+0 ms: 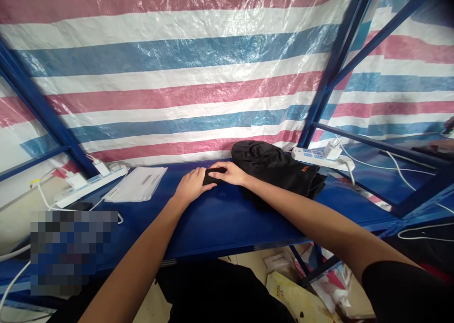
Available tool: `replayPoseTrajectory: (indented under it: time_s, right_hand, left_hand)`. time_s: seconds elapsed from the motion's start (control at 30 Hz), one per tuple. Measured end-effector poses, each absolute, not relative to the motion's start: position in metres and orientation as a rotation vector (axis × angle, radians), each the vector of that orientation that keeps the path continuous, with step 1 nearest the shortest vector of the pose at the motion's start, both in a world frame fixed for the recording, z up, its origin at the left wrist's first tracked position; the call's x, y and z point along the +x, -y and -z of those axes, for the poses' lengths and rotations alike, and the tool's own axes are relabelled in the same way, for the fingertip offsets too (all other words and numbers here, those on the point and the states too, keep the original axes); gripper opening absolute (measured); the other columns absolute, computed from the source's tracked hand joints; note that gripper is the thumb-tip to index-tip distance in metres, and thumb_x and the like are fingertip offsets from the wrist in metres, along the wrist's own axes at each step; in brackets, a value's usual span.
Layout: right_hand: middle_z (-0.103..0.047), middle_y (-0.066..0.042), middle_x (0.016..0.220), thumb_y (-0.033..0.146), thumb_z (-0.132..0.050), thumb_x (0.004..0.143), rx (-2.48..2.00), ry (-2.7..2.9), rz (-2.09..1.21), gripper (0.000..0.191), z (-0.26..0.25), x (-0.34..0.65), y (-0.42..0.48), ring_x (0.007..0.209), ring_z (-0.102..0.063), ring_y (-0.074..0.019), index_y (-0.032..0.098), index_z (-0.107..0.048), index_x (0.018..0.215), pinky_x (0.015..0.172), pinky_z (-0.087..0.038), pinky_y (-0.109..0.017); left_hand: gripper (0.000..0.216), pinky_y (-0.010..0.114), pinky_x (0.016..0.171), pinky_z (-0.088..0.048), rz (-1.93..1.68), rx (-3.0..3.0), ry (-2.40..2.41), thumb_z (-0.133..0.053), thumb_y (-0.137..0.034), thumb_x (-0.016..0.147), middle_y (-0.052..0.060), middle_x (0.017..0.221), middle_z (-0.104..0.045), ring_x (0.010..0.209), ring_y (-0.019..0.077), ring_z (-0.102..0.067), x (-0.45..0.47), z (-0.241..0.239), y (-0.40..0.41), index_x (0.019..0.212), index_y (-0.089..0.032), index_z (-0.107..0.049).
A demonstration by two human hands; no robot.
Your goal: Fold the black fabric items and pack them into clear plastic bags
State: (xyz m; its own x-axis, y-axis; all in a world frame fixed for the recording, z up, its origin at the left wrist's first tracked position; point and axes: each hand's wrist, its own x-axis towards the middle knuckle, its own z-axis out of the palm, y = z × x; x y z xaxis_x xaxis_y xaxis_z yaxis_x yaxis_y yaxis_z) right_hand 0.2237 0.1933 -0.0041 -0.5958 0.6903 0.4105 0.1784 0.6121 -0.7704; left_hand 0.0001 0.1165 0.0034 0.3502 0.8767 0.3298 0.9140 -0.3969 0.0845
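Both of my hands meet over the blue shelf top, around a small black item (213, 177) that looks like folded or rolled dark cloth; its exact kind is hard to make out. My left hand (191, 186) grips its left end, fingers wrapped over it and thumb below. From the right, my right hand (229, 173) pinches the other end, thumb laid across the front. Just right of that hand lies a heap of black cloth (269, 164), perhaps a garment, with small orange lettering near its right side.
White paper sheets (136, 185) lie on the blue shelf (213, 228) at left. Plugged-in power strips stand at left (92, 186) and right (321, 158), with loose white cables. Blue metal posts frame both sides; a striped tarp (191, 96) hangs behind. Boxes (294, 294) sit below.
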Motion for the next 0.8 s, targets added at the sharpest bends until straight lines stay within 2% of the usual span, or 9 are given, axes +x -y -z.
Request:
replayPoseTrajectory:
  time_s: [0.1,0.2,0.3,0.37,0.43,0.5,0.57,0.7,0.8]
  right_hand:
    - [-0.079,-0.01,0.119,0.053,-0.085,0.092,-0.598,2.139,-0.7,0.042,0.0,0.224,-0.184,0.11,-0.075,-0.0265,0.022,-0.081,0.12,0.103,-0.059,-0.042]
    - [-0.073,-0.011,0.134,0.048,-0.097,0.081,-0.389,2.198,-0.633,0.072,-0.007,0.221,-0.176,0.125,-0.071,-0.0289,0.027,-0.072,0.145,0.117,-0.053,-0.047]
    - [-0.067,-0.01,0.149,0.044,-0.101,0.077,-0.253,2.273,-0.64,0.088,-0.014,0.219,-0.168,0.139,-0.065,-0.0311,0.035,-0.064,0.156,0.126,-0.045,-0.05]
    - [-0.064,-0.009,0.156,0.04,-0.102,0.075,-0.209,2.312,-0.632,0.088,-0.017,0.217,-0.164,0.146,-0.061,-0.0328,0.039,-0.065,0.156,0.129,-0.043,-0.051]
    - [-0.059,-0.009,0.162,0.037,-0.101,0.076,-0.193,2.342,-0.601,0.087,-0.017,0.216,-0.161,0.152,-0.056,-0.0339,0.04,-0.065,0.155,0.13,-0.042,-0.052]
    - [-0.057,-0.008,0.165,0.035,-0.098,0.081,-0.179,2.363,-0.548,0.082,-0.017,0.216,-0.158,0.155,-0.054,-0.0333,0.04,-0.064,0.156,0.13,-0.043,-0.051]
    - [-0.057,-0.007,0.166,0.033,-0.094,0.087,-0.154,2.379,-0.496,0.077,-0.016,0.216,-0.155,0.154,-0.055,-0.0319,0.041,-0.063,0.157,0.13,-0.044,-0.049]
    - [-0.055,-0.003,0.168,0.032,-0.085,0.096,-0.133,2.455,-0.381,0.066,-0.014,0.214,-0.15,0.155,-0.055,-0.0286,0.042,-0.062,0.158,0.129,-0.046,-0.044]
    - [-0.056,-0.002,0.168,0.026,-0.077,0.102,-0.174,2.474,-0.3,0.056,-0.011,0.214,-0.151,0.153,-0.057,-0.0259,0.041,-0.065,0.155,0.127,-0.048,-0.042]
  left_hand:
    - [0.055,0.041,0.093,-0.056,0.615,-2.599,1.708,-0.072,-0.064,0.098,0.014,0.125,-0.076,0.115,0.0377,-0.074,0.001,-0.007,-0.117,0.133,-0.022,-0.063]
    - [0.062,0.044,0.098,-0.057,0.801,-2.771,1.658,-0.078,-0.057,0.093,0.012,0.138,-0.076,0.125,0.0405,-0.073,0.0,-0.015,-0.114,0.145,-0.026,-0.063]
    - [0.058,0.044,0.097,-0.058,0.972,-2.87,1.652,-0.082,-0.054,0.089,0.007,0.132,-0.08,0.123,0.0401,-0.074,-0.005,-0.024,-0.109,0.14,-0.029,-0.071]
    - [0.058,0.043,0.093,-0.06,1.103,-2.874,1.728,-0.086,-0.056,0.085,0.006,0.126,-0.081,0.117,0.0379,-0.076,-0.01,-0.028,-0.106,0.135,-0.028,-0.074]
    - [0.067,0.041,0.087,-0.061,1.24,-2.863,1.838,-0.091,-0.058,0.078,0.008,0.123,-0.081,0.112,0.0356,-0.077,-0.015,-0.029,-0.105,0.133,-0.025,-0.072]
    - [0.074,0.039,0.08,-0.061,1.348,-2.885,1.935,-0.095,-0.059,0.073,0.009,0.118,-0.081,0.106,0.0339,-0.077,-0.02,-0.027,-0.105,0.13,-0.021,-0.068]
    - [0.072,0.038,0.076,-0.06,1.428,-2.937,1.994,-0.095,-0.06,0.073,0.009,0.111,-0.08,0.102,0.0323,-0.077,-0.024,-0.025,-0.106,0.125,-0.019,-0.065]
    - [0.069,0.039,0.084,-0.062,1.473,-3.091,2.025,-0.094,-0.056,0.076,0.009,0.115,-0.078,0.107,0.0305,-0.077,-0.03,-0.025,-0.106,0.125,-0.021,-0.062]
    - [0.09,0.043,0.095,-0.062,1.459,-3.13,2.016,-0.098,-0.052,0.07,0.013,0.135,-0.074,0.121,0.0332,-0.074,-0.035,-0.029,-0.105,0.146,-0.024,-0.057]
